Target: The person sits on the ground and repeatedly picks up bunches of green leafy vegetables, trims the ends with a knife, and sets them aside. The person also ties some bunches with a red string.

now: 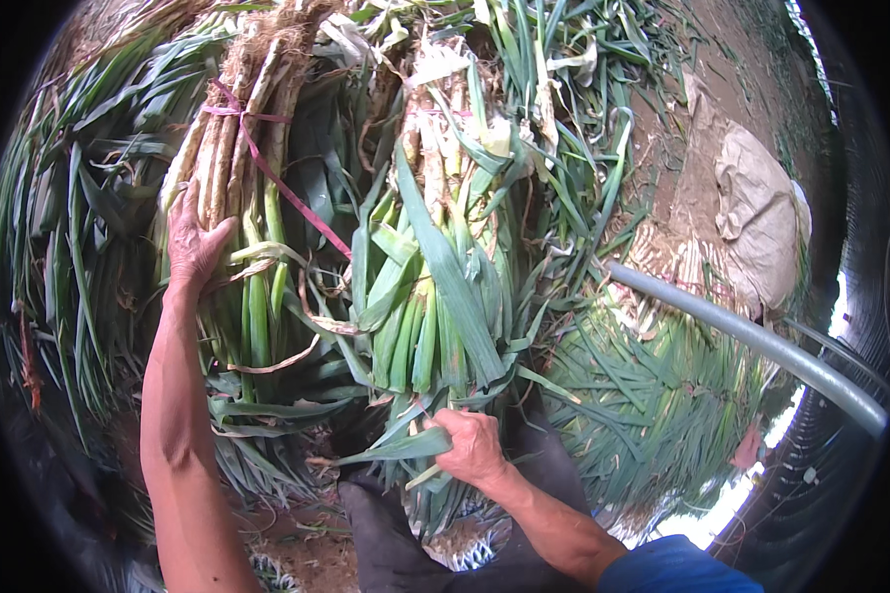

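My left hand (196,245) lies on a bundle of green onions (239,158) with long white stalks and roots at the far end. Its fingers stretch along the stalks and the thumb stands apart. A pink tie (257,148) crosses that bundle, with a long tail trailing to the right. To its right lies another bundle of green onions (455,296), its green leaves pointing towards me. At the near end of these leaves my right hand (470,447) is closed in a fist round a green onion leaf (405,447), which sticks out to the left.
More green onions (69,247) are heaped at the left, with loose leaves (593,59) at the far right. A grey metal pipe (752,336) slants in from the right over a pile of onions (653,405). A beige sack (756,198) lies behind it on bare soil (672,128).
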Action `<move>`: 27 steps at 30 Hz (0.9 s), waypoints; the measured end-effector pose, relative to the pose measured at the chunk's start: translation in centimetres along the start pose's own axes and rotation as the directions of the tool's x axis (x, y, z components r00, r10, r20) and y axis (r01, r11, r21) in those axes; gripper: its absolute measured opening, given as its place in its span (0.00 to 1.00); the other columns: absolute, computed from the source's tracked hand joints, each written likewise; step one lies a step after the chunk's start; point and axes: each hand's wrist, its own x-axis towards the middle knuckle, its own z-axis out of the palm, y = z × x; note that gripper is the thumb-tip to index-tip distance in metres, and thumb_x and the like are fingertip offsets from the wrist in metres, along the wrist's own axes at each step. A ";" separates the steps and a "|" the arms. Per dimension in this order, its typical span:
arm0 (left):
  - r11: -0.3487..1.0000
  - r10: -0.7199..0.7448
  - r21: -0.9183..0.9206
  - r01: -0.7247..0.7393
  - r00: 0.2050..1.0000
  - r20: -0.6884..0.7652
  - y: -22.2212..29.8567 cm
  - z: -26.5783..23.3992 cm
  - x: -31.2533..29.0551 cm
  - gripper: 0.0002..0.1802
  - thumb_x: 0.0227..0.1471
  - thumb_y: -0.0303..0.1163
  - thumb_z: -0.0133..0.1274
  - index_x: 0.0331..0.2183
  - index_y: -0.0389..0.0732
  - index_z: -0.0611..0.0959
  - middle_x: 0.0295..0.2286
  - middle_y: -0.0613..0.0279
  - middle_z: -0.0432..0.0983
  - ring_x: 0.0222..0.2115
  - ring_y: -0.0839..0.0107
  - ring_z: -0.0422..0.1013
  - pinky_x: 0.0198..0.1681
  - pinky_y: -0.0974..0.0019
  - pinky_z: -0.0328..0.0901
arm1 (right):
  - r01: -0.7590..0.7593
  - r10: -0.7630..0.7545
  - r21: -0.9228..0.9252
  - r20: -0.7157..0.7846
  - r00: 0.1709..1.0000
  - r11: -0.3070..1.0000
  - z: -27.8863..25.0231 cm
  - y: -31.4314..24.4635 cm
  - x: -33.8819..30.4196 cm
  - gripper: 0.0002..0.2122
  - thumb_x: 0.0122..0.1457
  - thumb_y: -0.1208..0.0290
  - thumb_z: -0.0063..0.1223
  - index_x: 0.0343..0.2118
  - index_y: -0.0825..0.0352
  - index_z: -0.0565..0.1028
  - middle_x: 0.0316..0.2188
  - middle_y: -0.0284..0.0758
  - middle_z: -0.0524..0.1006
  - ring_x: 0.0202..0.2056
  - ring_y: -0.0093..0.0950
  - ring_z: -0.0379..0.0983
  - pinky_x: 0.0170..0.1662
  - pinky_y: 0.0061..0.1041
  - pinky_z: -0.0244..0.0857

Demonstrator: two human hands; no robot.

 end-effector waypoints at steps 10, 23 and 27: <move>0.999 -0.018 0.034 0.017 0.999 0.027 1.0 0.3 -0.1 0.54 0.38 0.50 0.65 0.64 0.39 0.64 0.61 0.38 0.58 0.62 0.45 0.56 0.66 0.52 0.53 | 0.062 -0.059 -0.063 0.038 0.998 0.996 -2.1 -7.6 3.7 0.06 0.44 0.71 0.60 0.27 0.64 0.78 0.22 0.43 0.77 0.26 0.46 0.77 0.28 0.40 0.68; 0.998 0.047 0.047 -0.046 0.999 -0.010 0.4 0.6 0.3 0.53 0.40 0.48 0.65 0.64 0.38 0.65 0.59 0.37 0.61 0.62 0.45 0.57 0.65 0.52 0.53 | -0.309 0.486 -0.407 0.469 0.737 0.860 12.7 3.3 -4.1 0.21 0.55 0.65 0.54 0.51 0.68 0.75 0.44 0.51 0.78 0.49 0.48 0.75 0.51 0.48 0.68; 0.998 0.036 0.043 -0.036 0.999 0.003 -0.8 0.8 -0.1 0.53 0.39 0.50 0.64 0.63 0.38 0.65 0.60 0.38 0.60 0.62 0.46 0.56 0.66 0.52 0.52 | -0.256 0.316 -0.193 0.699 0.642 0.947 11.0 3.0 -2.5 0.22 0.57 0.59 0.55 0.51 0.68 0.75 0.39 0.52 0.80 0.46 0.49 0.76 0.52 0.48 0.67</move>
